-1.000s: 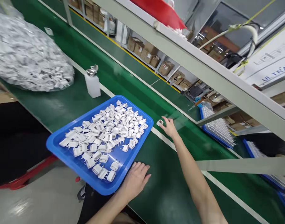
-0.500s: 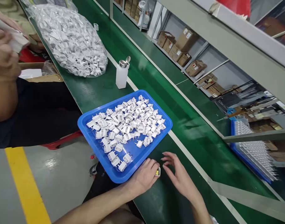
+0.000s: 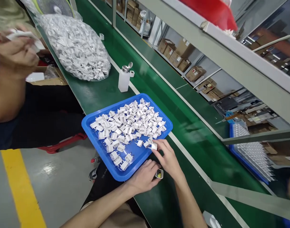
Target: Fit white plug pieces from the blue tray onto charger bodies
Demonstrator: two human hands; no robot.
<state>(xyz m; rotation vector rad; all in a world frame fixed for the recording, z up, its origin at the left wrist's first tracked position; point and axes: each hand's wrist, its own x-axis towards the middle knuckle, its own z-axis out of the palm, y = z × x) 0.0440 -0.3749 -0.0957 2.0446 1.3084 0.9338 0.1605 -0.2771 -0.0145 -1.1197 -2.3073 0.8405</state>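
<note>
My left hand [image 3: 145,177] rests at the near rim of the blue tray [image 3: 104,164], its fingers closed around a small white plug housing [image 3: 159,173]. The housing's open end faces me and shows yellow and dark parts inside. Over the tray's right near corner, my right hand [image 3: 167,155] pinches a white plug piece [image 3: 154,146] between thumb and fingers. Many similar white plug pieces [image 3: 128,122] with thin metal pins lie heaped in the tray, thickest toward its far right side.
A white pump bottle [image 3: 124,80] stands behind the tray. Beyond it lies a large clear bag [image 3: 75,47] of white plug parts. A green conveyor belt [image 3: 183,126] runs along the right. At the left, another person's hand [image 3: 17,57] holds something white.
My right hand has moved up and left to the tray and now pinches a plug piece. My left hand stays near the rim, with more of the housing's open end showing.
</note>
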